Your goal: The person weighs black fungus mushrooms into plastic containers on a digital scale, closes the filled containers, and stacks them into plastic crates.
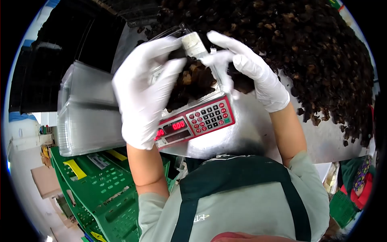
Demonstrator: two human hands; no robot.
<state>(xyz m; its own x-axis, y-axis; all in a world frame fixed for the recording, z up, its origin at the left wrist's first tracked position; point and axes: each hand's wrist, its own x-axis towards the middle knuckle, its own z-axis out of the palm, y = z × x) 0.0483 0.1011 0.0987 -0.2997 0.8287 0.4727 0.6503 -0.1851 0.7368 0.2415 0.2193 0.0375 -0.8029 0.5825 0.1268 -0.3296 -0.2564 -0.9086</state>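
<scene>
A clear plastic box [217, 74] holding dark, crinkled pieces like wood ear mushrooms [189, 84] is on a red-framed digital scale [197, 121]. The scale's lit display reads 0.00. My left hand [141, 90], white-gloved and slightly blurred, curves at the box's left side with thumb and fingers apart. Across from it, my gloved right hand [254, 70] has its fingers spread over the right edge. I cannot tell how firmly either touches the plastic. Between the fingertips shows a pale rectangular patch [194, 44]. My hands hide part of the box and scale.
A large heap of the same dark pieces [306, 52] covers the metal table [254, 125] at back and right. Stacked clear plastic boxes [90, 117] stand to the left, with black crates [60, 60] behind. Green crates [96, 177] are at the lower left.
</scene>
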